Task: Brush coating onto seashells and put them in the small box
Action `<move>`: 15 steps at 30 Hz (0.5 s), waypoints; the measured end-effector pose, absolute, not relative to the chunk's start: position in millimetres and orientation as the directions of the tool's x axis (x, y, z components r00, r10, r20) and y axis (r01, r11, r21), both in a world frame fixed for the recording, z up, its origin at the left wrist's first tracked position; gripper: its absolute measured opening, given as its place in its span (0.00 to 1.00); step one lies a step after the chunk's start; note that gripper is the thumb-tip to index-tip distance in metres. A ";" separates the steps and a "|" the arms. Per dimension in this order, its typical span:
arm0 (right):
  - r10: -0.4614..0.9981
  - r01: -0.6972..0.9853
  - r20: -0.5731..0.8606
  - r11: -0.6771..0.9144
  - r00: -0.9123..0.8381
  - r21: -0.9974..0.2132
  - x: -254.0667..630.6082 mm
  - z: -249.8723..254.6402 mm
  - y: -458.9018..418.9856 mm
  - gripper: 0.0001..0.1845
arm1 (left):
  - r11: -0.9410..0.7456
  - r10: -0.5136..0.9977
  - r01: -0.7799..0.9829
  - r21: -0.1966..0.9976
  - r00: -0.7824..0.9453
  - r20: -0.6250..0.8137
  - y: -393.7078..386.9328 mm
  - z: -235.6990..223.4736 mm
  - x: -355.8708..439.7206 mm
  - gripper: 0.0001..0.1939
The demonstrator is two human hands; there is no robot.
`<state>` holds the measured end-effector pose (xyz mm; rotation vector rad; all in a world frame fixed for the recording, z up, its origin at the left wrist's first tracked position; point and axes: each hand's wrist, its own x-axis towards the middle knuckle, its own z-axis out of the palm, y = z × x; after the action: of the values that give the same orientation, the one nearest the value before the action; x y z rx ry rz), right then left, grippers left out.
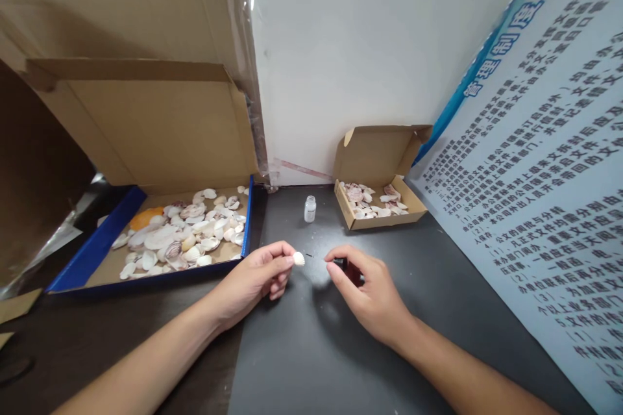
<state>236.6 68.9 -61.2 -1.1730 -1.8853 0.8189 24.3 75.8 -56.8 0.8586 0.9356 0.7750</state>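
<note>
My left hand (260, 278) pinches a small white ribbed seashell (298, 260) between thumb and forefinger, its other fingers curled. My right hand (367, 285) is closed round a black brush cap (341, 264), partly hidden by the fingers. A thin dark brush tip (309, 255) shows in the gap between the hands, just right of the shell; I cannot tell whether they touch. Behind the hands stands a small uncapped glass bottle (310, 212) with a white label, upright on the dark grey table (292, 350).
On the left, a blue-sided cardboard box (248, 217) with a raised lid holds many shells and an orange piece (146, 218). A smaller cardboard box (389, 221) of shells stands back right. A white wall (350, 45) and a printed poster (516, 175) border the table.
</note>
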 end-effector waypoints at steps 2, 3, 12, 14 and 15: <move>0.897 0.393 0.291 0.413 -0.334 -0.822 237.2 -62.3 67.9 0.07 | 0.449 0.851 -0.194 0.872 0.389 -0.352 76.8 -57.8 23.5 0.14; 0.886 0.374 0.300 0.428 -0.352 -0.823 237.5 -62.8 67.3 0.07 | 0.450 0.852 -0.200 0.870 0.389 -0.351 77.3 -58.4 23.4 0.13; 0.872 0.376 0.332 0.461 -0.361 -0.804 237.8 -63.4 65.6 0.08 | 0.493 0.861 -0.459 0.739 0.378 -0.340 79.7 -64.3 43.2 0.06; 0.892 0.427 0.325 0.438 -0.313 -0.791 238.2 -63.1 66.4 0.07 | 0.489 0.869 -0.513 0.705 0.358 -0.343 79.0 -64.3 48.0 0.07; 0.900 0.446 0.324 0.428 -0.292 -0.786 238.4 -63.1 66.8 0.07 | 0.484 0.873 -0.533 0.693 0.350 -0.341 78.6 -64.2 49.7 0.08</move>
<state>238.4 66.8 -63.1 -1.1407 -1.9042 0.7392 49.7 78.6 -64.2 0.5175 0.7623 0.9649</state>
